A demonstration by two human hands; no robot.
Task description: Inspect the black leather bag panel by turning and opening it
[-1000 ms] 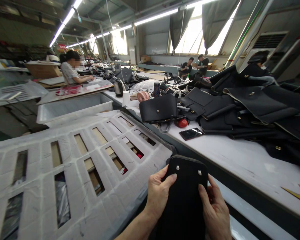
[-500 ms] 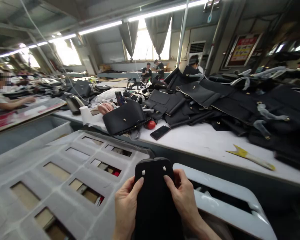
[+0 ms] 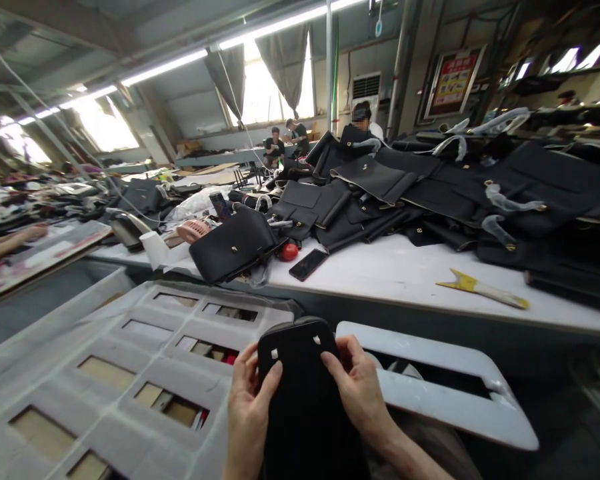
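Note:
A black bag piece (image 3: 305, 407) with a rounded top edge stands before me, gripped at both sides. Two small pale metal tabs show near its top. My left hand (image 3: 253, 400) is closed on its left edge, thumb lying on the face just below one tab. On the opposite edge my right hand (image 3: 357, 383) holds it the same way, its thumb under the other tab. The fingertips behind the piece are hidden, and its lower end runs out of view.
Black bags (image 3: 380, 180) lie heaped on the white table (image 3: 380, 280), with a phone (image 3: 308, 265), a red round object (image 3: 289, 251) and a yellow-ended tool (image 3: 483, 288) near its edge. Left is a grey slotted crate (image 3: 105, 393); right, a pale slotted panel (image 3: 445, 380). A person's arm (image 3: 15, 240) shows far left.
The view has swung to the right, so the background sits further left. Both hands keep their hold on the black bag piece, with the left fingers slightly shifted.

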